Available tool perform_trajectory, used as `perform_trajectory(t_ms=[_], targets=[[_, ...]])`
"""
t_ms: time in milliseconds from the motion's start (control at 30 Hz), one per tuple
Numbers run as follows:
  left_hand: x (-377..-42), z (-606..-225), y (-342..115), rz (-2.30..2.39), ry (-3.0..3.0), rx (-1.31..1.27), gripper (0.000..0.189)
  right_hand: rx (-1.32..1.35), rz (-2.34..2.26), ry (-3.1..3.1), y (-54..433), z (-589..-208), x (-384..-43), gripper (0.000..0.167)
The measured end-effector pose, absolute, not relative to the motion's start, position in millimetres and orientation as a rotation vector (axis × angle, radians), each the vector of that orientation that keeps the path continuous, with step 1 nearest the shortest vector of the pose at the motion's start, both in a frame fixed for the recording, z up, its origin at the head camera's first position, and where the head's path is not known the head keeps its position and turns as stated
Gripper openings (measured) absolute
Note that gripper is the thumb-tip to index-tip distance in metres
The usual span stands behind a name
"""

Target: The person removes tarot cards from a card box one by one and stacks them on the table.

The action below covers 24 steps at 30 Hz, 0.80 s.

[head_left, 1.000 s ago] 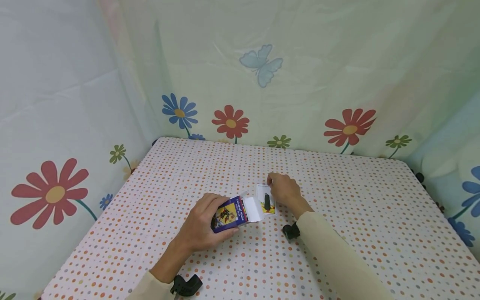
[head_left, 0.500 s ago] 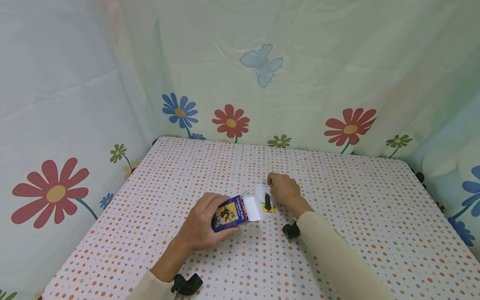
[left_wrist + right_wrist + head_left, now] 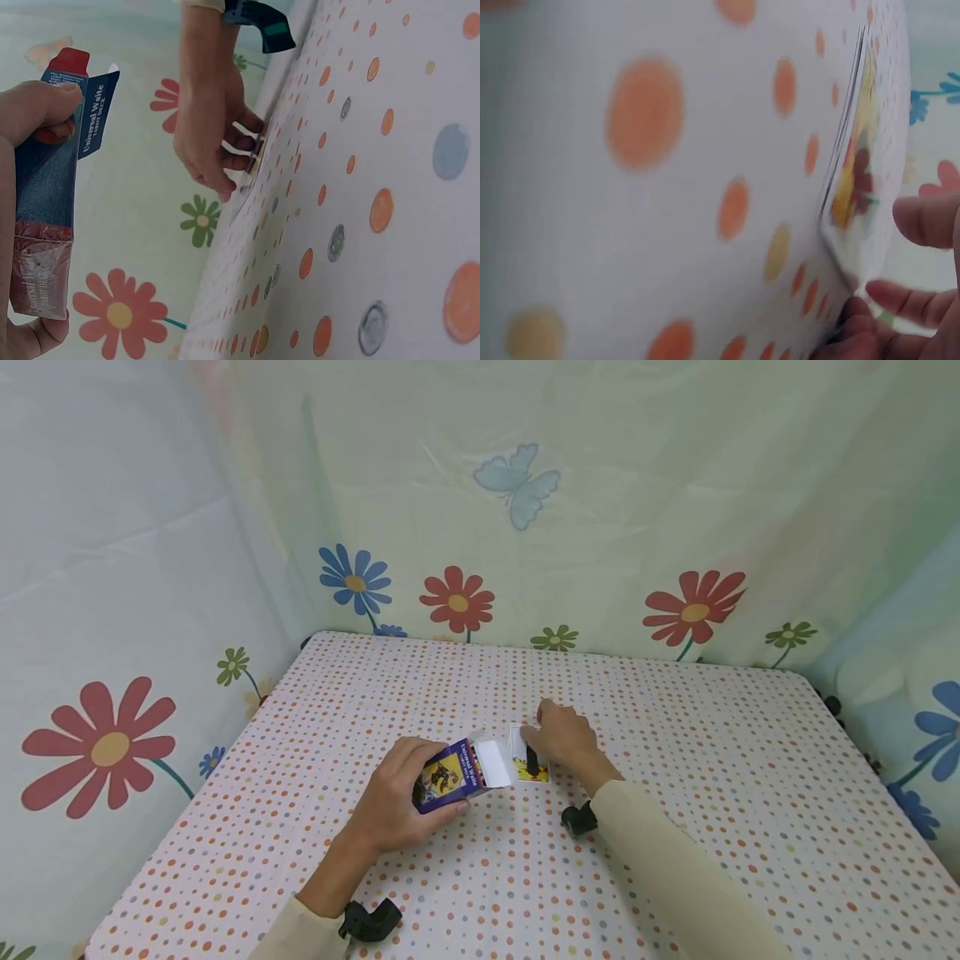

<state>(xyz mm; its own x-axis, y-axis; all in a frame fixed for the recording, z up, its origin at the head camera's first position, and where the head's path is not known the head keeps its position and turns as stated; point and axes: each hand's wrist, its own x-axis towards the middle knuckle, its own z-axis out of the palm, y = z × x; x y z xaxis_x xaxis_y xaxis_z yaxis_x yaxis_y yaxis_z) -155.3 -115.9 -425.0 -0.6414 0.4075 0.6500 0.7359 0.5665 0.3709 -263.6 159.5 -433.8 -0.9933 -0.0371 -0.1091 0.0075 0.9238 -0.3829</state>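
Observation:
My left hand [image 3: 396,793] grips a blue tarot deck box [image 3: 444,777], fingers along one side and thumb along the other. The box's white end flap [image 3: 493,764] is open toward the right, with red showing at its mouth. Right of it a few picture cards [image 3: 531,770] lie face up in a thin, slightly uneven stack on the table. Over the stack's right side is my right hand [image 3: 567,737], partly covering the top picture. In the right wrist view the fingertips [image 3: 885,296] touch the cards' edge, while the thumb [image 3: 926,219] stays apart from it.
A white tablecloth with coloured dots [image 3: 660,735] covers the table. Curtains printed with flowers and a butterfly [image 3: 517,485] hang behind and at both sides. A black wrist device [image 3: 371,921] sits on my left wrist, another [image 3: 579,818] on the right.
The right thumb has moved left over the top card, and a second card edge shows. The box in my left hand has shifted slightly left and away. The view has turned a little.

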Motion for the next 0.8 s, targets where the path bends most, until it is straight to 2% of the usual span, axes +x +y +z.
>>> perform_trajectory(t_ms=[67, 167, 233, 367, 600, 800], targets=[[-155, -425, -116, -0.877, -2.302, -0.915, 0.070, 0.010, -0.569, 2.959, 155, -431, -261, 0.051], [-156, -425, -116, -0.883, -2.297, -0.913, 0.070, 0.045, -0.545, 2.943, 148, -429, -258, 0.059], [-156, -425, -116, -0.886, -2.296, -0.913, 0.069, 0.062, -0.538, 2.935, 144, -428, -257, 0.054], [-156, -425, -116, -0.893, -2.297, -0.915, 0.069, 0.093, -0.515, 2.903, 137, -425, -255, 0.033], [-155, -425, -116, -0.884, -2.301, -0.910, 0.069, 0.092, -0.420, 2.874, 131, -421, -253, 0.048], [-155, -425, -116, -0.875, -2.296, -0.912, 0.070, 0.114, -0.390, 2.877, 128, -419, -254, 0.047]])
